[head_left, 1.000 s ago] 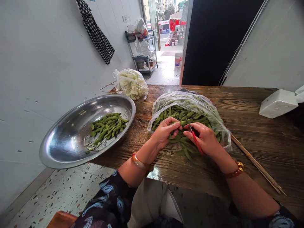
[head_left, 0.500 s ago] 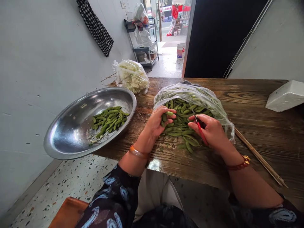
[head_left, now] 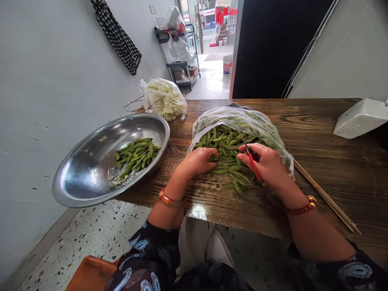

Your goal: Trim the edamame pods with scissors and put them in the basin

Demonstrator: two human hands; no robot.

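Edamame pods (head_left: 228,139) fill a clear plastic bag (head_left: 248,115) lying on its side, some spilling from its mouth onto the table. My left hand (head_left: 201,159) is palm down at the bag's left front, thumb and forefinger curled round pods; its other fingers are hidden. A pair of scissors with red handles (head_left: 254,163) is gripped in my right hand (head_left: 268,161), over the pods on the right. The dark blades point up and away toward the bag. In a wide steel basin (head_left: 81,169) on the left sits a heap of edamame pods (head_left: 138,155).
Behind the basin are a bag of cauliflower (head_left: 166,99) and thin skewers (head_left: 133,105). A bundle of sticks (head_left: 327,198) lies right of my right hand. A white foam box (head_left: 359,119) stands at the table's far right. An orange stool (head_left: 91,275) is below left.
My left hand has turned from palm up, with pods in it, to palm down and lowered onto the pile. My right hand keeps the scissors in nearly the same place. The view shifted slightly.
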